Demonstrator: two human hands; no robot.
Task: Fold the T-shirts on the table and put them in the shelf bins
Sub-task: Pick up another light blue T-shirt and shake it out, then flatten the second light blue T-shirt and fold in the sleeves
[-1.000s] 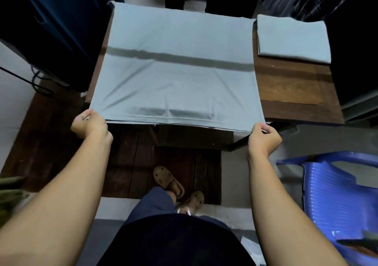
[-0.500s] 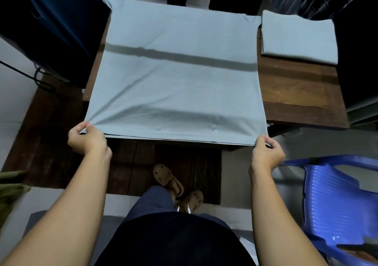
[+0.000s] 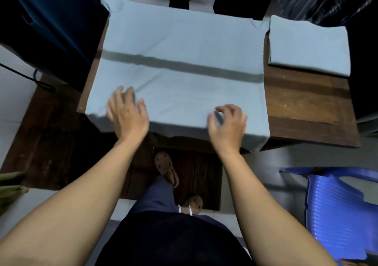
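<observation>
On the brown wooden table [image 3: 302, 106], the spread light blue T-shirt [image 3: 180, 40] now lies let go. Half a second earlier both hands pinched its near corners and held the hem stretched out past the table's edge; now that hem hangs over the near edge by itself. Both hands have come inward from the corners and are over the near part of the cloth. The left hand [image 3: 127, 114] is left of the middle and the right hand [image 3: 227, 122] right of it, well apart from each other.

The T-shirt covers the left and middle of the tabletop. Its left side runs over the table's left edge, and a sleeve sticks out past the far left corner. Its far right sleeve ends just beside the folded light blue T-shirt [image 3: 308, 46], which sits on the far right corner. On the near side of that folded one, bare wood lies free up to the right edge. A blue ribbed plastic chair [image 3: 337, 214] stands on the floor off the near right corner.

The left hand is wide open, fingers straight and spread, holding nothing; motion blur hides whether the fingertips touch the cloth. The right hand's fingers curl loosely above the hem and grip nothing; whether they touch it cannot be told either.
</observation>
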